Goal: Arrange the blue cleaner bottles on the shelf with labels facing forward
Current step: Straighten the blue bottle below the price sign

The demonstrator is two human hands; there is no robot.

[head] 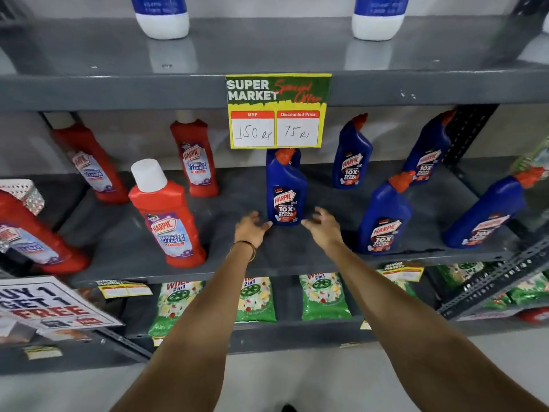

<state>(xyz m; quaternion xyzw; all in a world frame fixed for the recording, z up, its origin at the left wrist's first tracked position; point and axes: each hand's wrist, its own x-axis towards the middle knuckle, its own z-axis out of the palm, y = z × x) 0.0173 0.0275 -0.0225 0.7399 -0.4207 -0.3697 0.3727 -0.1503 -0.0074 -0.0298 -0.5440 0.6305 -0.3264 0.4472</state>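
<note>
Several blue cleaner bottles with red caps stand on the grey middle shelf [208, 263]. The centre blue bottle [285, 188] stands upright with its label facing me, and another blue bottle is partly hidden right behind it. My left hand [251, 228] and my right hand [322, 226] are on either side of its base, fingers spread, holding nothing. My left fingertips almost touch its lower left corner. More blue bottles stand at the back right [352, 156], at the far back right [426, 153], at the front right [384, 215] and at the far right [487, 212], all with labels forward.
Red bathroom cleaner bottles [167, 215] fill the shelf's left half. A yellow price tag [277, 111] hangs from the upper shelf edge over the centre bottle's cap. White-and-blue bottles [162, 16] stand on the top shelf. Green detergent packs [322, 295] lie on the shelf below.
</note>
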